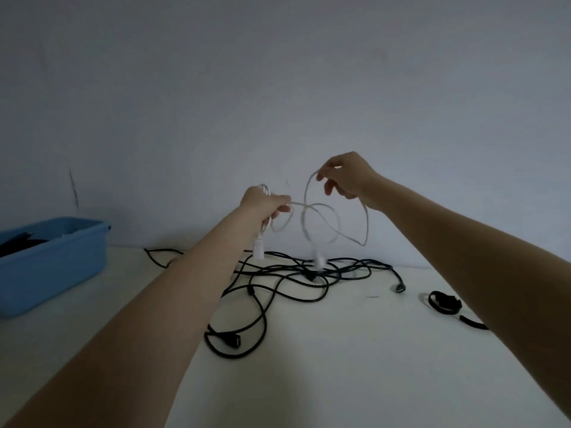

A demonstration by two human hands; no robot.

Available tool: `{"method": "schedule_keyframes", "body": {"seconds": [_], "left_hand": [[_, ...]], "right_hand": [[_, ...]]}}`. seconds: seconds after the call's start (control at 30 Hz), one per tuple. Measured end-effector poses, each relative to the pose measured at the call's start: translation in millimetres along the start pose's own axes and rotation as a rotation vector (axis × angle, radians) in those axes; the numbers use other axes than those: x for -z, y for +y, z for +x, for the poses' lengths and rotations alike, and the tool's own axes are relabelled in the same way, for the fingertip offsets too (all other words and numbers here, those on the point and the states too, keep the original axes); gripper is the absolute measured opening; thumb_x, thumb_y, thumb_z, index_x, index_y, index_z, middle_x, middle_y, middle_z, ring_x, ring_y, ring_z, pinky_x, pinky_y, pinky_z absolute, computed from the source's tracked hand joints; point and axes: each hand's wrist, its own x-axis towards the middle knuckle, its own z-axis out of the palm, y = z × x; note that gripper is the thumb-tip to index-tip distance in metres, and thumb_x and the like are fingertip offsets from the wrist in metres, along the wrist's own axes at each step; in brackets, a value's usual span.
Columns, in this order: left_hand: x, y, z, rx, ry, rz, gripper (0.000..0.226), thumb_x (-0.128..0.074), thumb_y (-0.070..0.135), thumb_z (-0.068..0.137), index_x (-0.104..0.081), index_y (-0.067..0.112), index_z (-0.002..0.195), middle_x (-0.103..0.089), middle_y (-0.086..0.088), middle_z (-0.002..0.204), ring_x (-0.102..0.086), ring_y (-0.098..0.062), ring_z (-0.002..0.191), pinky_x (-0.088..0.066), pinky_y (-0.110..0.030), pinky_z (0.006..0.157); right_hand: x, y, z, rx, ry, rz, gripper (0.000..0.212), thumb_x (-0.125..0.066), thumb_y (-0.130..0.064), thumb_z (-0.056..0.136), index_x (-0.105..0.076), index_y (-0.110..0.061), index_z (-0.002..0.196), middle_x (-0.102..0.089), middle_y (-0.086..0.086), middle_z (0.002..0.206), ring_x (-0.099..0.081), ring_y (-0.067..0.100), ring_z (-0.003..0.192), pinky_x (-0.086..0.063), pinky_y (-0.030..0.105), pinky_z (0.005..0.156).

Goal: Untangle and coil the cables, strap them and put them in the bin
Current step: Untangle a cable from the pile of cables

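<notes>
White cable: hanging above the tabletop, left hand clamping gathered loops, right hand pinching a strand. Risk: dangling plug snagging the black cables below. Bin sitting far left.

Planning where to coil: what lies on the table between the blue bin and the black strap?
In the head view, between the blue bin and the black strap lies the tangle of black cables.

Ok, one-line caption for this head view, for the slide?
Both hands, left hand and right hand, lift a looped white cable above tangled black cables; blue bin waits left.
</notes>
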Motion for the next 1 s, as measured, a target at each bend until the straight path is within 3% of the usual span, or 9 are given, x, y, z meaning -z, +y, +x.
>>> {"method": "schedule_keyframes", "body": {"seconds": [0.1,0.23,0.43,0.53,0.63,0.77,0.87,0.93,1.0], "left_hand": [[-16,0,-4,0.099,-0.108,-0.126,0.026,-0.069,0.032,0.084,-0.061,0.008,0.08,-0.068,0.002,0.062,-0.037,-0.006,0.042,-0.032,-0.019,0.046],[-25,-5,-7,0.152,-0.33,-0.366,0.029,-0.061,0.033,0.09,-0.063,0.005,0.091,-0.073,-0.002,0.074,-0.032,-0.003,0.036,-0.032,-0.015,0.035],[-29,-11,-10,0.113,-0.446,-0.253,0.009,-0.066,0.012,0.087,-0.058,0.007,0.084,-0.072,-0.007,0.081,-0.032,0.0,0.036,-0.028,-0.012,0.035],[-32,-18,-3,0.138,-0.416,-0.198,0.014,-0.066,0.01,0.086,-0.056,0.009,0.077,-0.073,-0.011,0.088,-0.032,0.0,0.034,-0.029,-0.012,0.034],[-37,-24,0,0.107,-0.365,-0.134,0.015,-0.065,0.009,0.087,-0.055,0.009,0.076,-0.074,-0.008,0.081,-0.031,0.0,0.033,-0.028,-0.012,0.033],[-47,-24,-4,0.049,-0.415,-0.008,0.016,-0.067,0.012,0.086,-0.054,0.01,0.077,-0.073,-0.004,0.07,-0.031,-0.002,0.036,-0.027,-0.014,0.037],[-51,-25,-6,0.043,-0.474,0.054,0.016,-0.069,0.015,0.085,-0.055,0.01,0.078,-0.074,-0.007,0.079,-0.03,-0.003,0.038,-0.027,-0.015,0.04],[-49,-29,-8,0.056,-0.487,0.099,0.015,-0.07,0.017,0.084,-0.058,0.008,0.078,-0.075,-0.007,0.086,-0.029,-0.004,0.039,-0.026,-0.019,0.045],[-47,-34,-8,0.074,-0.487,0.107,0.019,-0.071,0.019,0.083,-0.058,0.008,0.074,-0.075,-0.007,0.087,-0.029,-0.004,0.039,-0.025,-0.022,0.048]], "right_hand": [[7,-3,-5,0.019,-0.031,0.137,0.024,-0.046,-0.009,0.096,-0.059,-0.007,0.077,-0.055,0.008,0.058,-0.026,0.005,0.027,-0.017,0.015,0.032],[25,8,-5,-0.037,0.12,0.108,0.02,-0.046,-0.012,0.096,-0.059,-0.007,0.082,-0.057,0.007,0.059,-0.031,0.009,0.036,-0.022,0.015,0.033],[37,41,-1,-0.25,0.37,0.103,0.019,-0.041,-0.005,0.093,-0.06,-0.003,0.092,-0.06,0.006,0.065,-0.046,0.014,0.047,-0.039,0.021,0.043],[34,57,5,-0.312,0.289,-0.148,0.023,-0.046,-0.007,0.092,-0.06,-0.001,0.109,-0.066,0.013,0.097,-0.064,0.027,0.082,-0.055,0.037,0.077],[26,60,0,-0.085,0.155,-0.474,0.035,-0.058,-0.012,0.088,-0.056,-0.018,0.122,-0.051,0.012,0.128,-0.048,0.031,0.119,-0.039,0.039,0.101],[7,56,-20,0.253,-0.251,-0.536,0.026,-0.063,-0.011,0.087,-0.066,-0.014,0.113,-0.061,0.003,0.114,-0.059,0.013,0.097,-0.043,0.016,0.083],[-3,60,-23,0.245,-0.262,-0.477,0.016,-0.062,-0.007,0.085,-0.073,-0.006,0.096,-0.064,0.0,0.07,-0.054,0.0,0.055,-0.04,0.004,0.054],[-6,62,-22,0.213,-0.3,-0.481,0.015,-0.06,-0.005,0.084,-0.073,-0.007,0.091,-0.066,0.006,0.071,-0.054,0.003,0.055,-0.041,0.006,0.054],[-9,63,-22,0.2,-0.353,-0.509,0.019,-0.058,-0.003,0.083,-0.073,-0.011,0.092,-0.069,0.007,0.077,-0.058,0.009,0.064,-0.047,0.017,0.069]]}}
